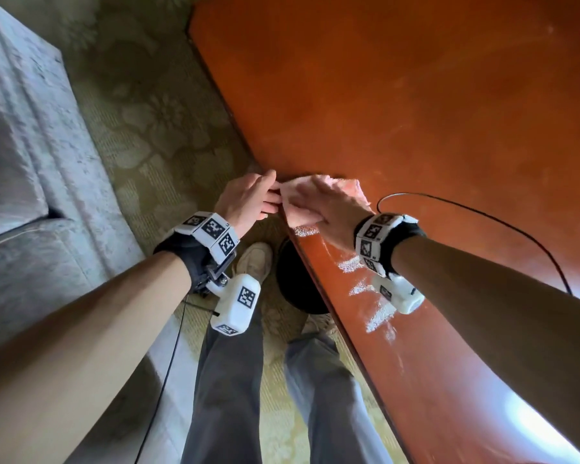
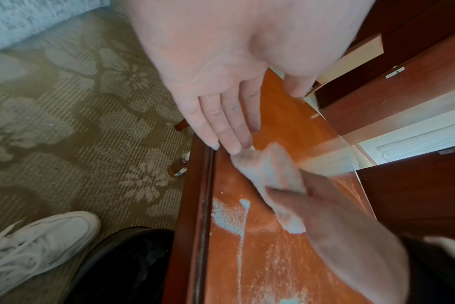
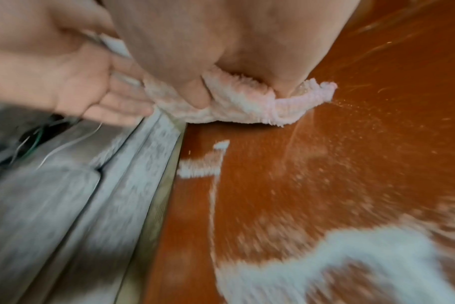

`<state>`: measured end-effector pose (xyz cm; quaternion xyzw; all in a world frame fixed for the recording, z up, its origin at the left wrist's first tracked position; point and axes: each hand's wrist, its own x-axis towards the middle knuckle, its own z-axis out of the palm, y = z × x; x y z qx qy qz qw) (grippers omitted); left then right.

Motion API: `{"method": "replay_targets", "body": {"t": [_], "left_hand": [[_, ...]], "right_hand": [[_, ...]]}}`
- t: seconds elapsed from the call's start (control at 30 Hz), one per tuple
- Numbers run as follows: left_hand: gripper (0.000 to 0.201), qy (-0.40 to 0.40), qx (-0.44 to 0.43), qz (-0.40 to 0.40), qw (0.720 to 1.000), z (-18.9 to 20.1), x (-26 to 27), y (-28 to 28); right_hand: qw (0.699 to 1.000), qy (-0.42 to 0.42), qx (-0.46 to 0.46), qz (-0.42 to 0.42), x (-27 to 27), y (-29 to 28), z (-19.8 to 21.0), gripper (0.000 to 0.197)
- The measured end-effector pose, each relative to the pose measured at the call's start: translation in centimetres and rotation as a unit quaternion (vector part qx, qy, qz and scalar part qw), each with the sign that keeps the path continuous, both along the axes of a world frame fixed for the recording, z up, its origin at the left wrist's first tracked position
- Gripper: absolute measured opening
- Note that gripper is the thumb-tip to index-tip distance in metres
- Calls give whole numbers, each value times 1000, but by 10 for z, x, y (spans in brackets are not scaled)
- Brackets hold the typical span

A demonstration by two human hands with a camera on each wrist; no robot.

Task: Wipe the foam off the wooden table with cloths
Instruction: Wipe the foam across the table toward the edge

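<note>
Pink cloth (image 1: 318, 195) sits right at the near edge of the wood surface (image 1: 416, 95), and that's on purpose: I'm dragging foam (image 1: 379, 316) toward the edge. My right hand (image 1: 329, 209) lies on top of the cloth, pressing it down, with some of it bunched up under my palm and thumb. I can't tell for sure if the fingers are flat or curled into it. My left hand (image 1: 248, 199) hangs just off the edge with its grip spread, fingers straight, tips touching the cloth's corner, I'd guess to catch whatever comes over or steady the cloth.

Plenty of foam left though. White streaks and a bigger patch sit on the surface closer to me, under my right wrist, so I'd say there are a few passes still to go.

Other stuff: black cable (image 1: 482, 216) looping across the surface to the right of my hand, could snag on a wide swipe. Patterned carpet (image 1: 148, 128) below, grey sofa (image 1: 24, 145) to the left, black bin (image 1: 298, 283) tucked by the edge next to my shoe (image 1: 255, 259).
</note>
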<state>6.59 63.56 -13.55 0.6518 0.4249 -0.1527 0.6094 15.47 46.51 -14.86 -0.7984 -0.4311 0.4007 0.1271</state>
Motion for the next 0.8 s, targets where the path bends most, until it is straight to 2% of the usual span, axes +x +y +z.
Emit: {"method": "replay_targets", "body": {"t": [0.07, 0.3, 0.47, 0.53, 0.6, 0.67, 0.73, 0.8], "left_hand": [[39, -5, 7, 0, 1000, -2, -3, -2], [35, -4, 11, 0, 1000, -2, -2, -13], [32, 1, 9, -4, 1000, -3, 2, -20], [31, 0, 11, -2, 1000, -2, 4, -23], [32, -3, 11, 2, 1000, 0, 6, -24], [34, -5, 10, 2, 1000, 1, 7, -25], [35, -5, 14, -5, 1000, 1, 7, -27], [36, -3, 13, -9, 1000, 0, 6, -28]], "right_hand": [[996, 6, 13, 91, -5, -20, -7, 56], [959, -24, 69, 272, -6, -100, -10, 48], [931, -36, 100, 349, 6, -132, 5, 45], [937, -34, 126, 323, 10, -132, 17, 45], [976, -10, 103, 189, 13, -125, 26, 58], [995, -27, 84, 52, 12, -109, 28, 59], [992, -69, 104, 12, 12, -88, 20, 56], [994, -66, 90, 12, 12, -70, 6, 55]]}}
